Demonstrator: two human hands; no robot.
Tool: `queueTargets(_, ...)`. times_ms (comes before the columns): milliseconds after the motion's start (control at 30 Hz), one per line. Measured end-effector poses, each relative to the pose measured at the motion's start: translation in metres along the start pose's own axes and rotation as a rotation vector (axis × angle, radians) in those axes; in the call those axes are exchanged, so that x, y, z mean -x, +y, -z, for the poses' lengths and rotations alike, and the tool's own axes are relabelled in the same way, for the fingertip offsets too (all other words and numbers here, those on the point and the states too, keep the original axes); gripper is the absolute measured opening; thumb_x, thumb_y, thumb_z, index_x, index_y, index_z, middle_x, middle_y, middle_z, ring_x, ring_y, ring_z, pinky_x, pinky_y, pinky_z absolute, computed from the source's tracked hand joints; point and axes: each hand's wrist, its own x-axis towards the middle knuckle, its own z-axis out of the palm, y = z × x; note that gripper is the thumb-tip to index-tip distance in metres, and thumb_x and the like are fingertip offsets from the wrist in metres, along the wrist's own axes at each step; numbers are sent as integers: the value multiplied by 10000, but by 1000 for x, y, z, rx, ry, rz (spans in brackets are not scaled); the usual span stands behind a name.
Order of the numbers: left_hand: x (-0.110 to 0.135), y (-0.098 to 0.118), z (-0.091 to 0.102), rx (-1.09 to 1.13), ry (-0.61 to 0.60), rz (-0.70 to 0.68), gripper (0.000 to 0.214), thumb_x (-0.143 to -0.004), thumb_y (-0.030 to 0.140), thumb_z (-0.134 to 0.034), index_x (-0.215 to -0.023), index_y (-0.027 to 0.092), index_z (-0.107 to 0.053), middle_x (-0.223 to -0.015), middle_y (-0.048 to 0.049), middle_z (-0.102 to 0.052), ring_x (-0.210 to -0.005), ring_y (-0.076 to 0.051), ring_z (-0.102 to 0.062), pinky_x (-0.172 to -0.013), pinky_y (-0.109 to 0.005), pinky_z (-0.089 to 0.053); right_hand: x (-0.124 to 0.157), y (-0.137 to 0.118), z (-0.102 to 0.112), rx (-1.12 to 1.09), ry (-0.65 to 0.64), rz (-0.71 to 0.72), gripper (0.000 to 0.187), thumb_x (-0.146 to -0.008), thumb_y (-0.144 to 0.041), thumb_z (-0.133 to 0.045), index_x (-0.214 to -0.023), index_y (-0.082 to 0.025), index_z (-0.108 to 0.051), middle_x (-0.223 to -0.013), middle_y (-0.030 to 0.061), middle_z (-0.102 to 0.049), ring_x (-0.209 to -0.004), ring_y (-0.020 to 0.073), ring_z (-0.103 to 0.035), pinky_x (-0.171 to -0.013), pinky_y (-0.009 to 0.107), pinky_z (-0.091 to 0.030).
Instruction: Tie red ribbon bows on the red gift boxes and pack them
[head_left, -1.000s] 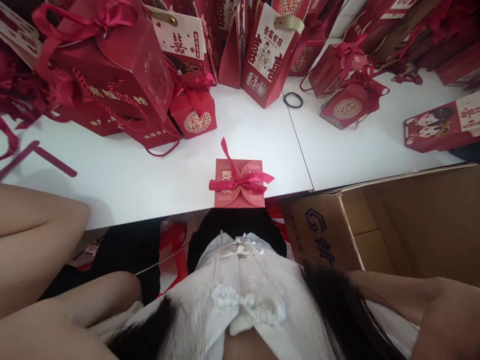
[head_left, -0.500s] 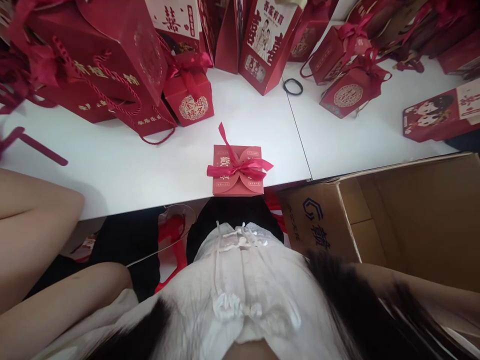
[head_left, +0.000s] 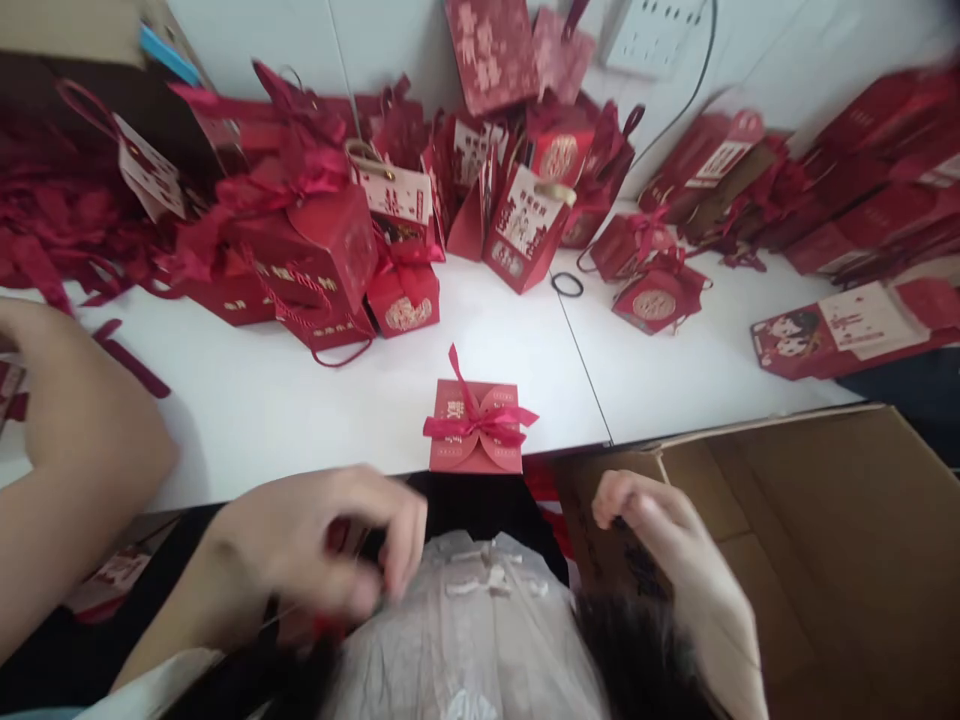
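A small red gift box (head_left: pixel 475 458) with a ribbon bow (head_left: pixel 480 422) on top lies flat at the near edge of the white table. Below and left of it, over my lap, is my left hand (head_left: pixel 341 540), blurred and loosely curled. A gap shows between its thumb and fingers, with nothing visible in it. To the right, by the cardboard box, my right hand (head_left: pixel 656 530) hovers with bent fingers, the thumb apart from the fingertips. Neither hand touches the gift box.
Red gift boxes and bags (head_left: pixel 525 230) crowd the back of the table (head_left: pixel 300 420). A black hair tie (head_left: pixel 567 285) lies near the table seam. The open cardboard box (head_left: pixel 840 520) stands at the right front. Another person's arm (head_left: pixel 97 430) rests at left.
Both my hands have come into view from below, on either side of the gift box. The view has tilted up, showing the wall and more red boxes. The bow box stays in place.
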Motion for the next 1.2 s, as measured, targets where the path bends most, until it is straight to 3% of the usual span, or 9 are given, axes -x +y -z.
queueTargets(67,-17,11,-5,-43,-93,-66,365,-755,499,-573,-553,199,-517,-550,4,-543,-511,-133,-497,-484,-261,-397,-16,-2,-23,39,32,-11,352,-839,-512,-484,-661,-211,-525,-611,19,-545,-589,164,-527,-554,276,-427)
queueTargets(100,-24,16,-9,-96,-84,-95,375,-792,496,-515,-562,202,-482,-541,19,-511,-501,-122,-468,-487,-253,-373,-23,-4,-33,66,58,-6,322,-833,-492,-501,-686,-206,-517,-619,11,-544,-588,154,-521,-553,262,-418)
queueTargets(200,-38,21,-25,-316,124,-124,339,-829,482,-457,-636,204,-446,-594,41,-495,-543,-116,-449,-548,-242,-350,-39,-14,-54,165,102,88,270,-800,-457,-550,-740,-198,-501,-646,-1,-538,-603,139,-501,-582,247,-406)
queueTargets(300,-40,16,-36,-397,138,-91,357,-819,504,-465,-637,199,-434,-592,48,-476,-554,-117,-440,-566,-237,-345,-50,-25,-62,233,71,138,258,-789,-434,-568,-726,-198,-488,-614,-19,-503,-577,125,-461,-568,238,-380)
queueTargets(467,-39,0,-45,-161,126,-84,363,-837,472,-449,-620,191,-372,-581,54,-352,-535,-96,-346,-506,-217,-300,-64,-31,-67,130,1,102,276,-832,-398,-506,-651,-196,-458,-599,-18,-484,-572,115,-426,-538,230,-348)
queueTargets(700,-45,-15,-53,41,156,-132,369,-845,443,-445,-611,192,-311,-601,47,-298,-558,-91,-306,-517,-220,-286,-78,-19,-69,-415,-221,9,380,-796,-485,-556,-609,-186,-414,-578,-43,-383,-545,88,-329,-539,224,-298)
queueTargets(867,-43,-17,-54,46,145,-144,359,-855,429,-422,-614,192,-301,-598,48,-272,-548,-89,-273,-510,-224,-277,-81,-1,-72,-659,-275,-56,412,-732,-494,-637,-591,-189,-398,-569,-47,-363,-532,87,-325,-542,230,-308)
queueTargets(1067,-44,-16,-50,52,127,-122,350,-848,462,-434,-647,191,-343,-626,44,-333,-584,-97,-359,-554,-225,-332,-87,13,-61,-538,-293,6,454,-724,-589,-608,-607,-187,-435,-585,-26,-425,-564,109,-405,-595,255,-366)
queueTargets(1200,-37,-12,-48,5,143,-164,408,-698,471,-636,-940,210,-434,-956,-33,-525,-901,-193,-534,-791,-315,-440,-93,12,-50,-483,-173,60,483,-755,-672,-495,-771,-191,-522,-744,23,-511,-747,166,-511,-712,296,-427)
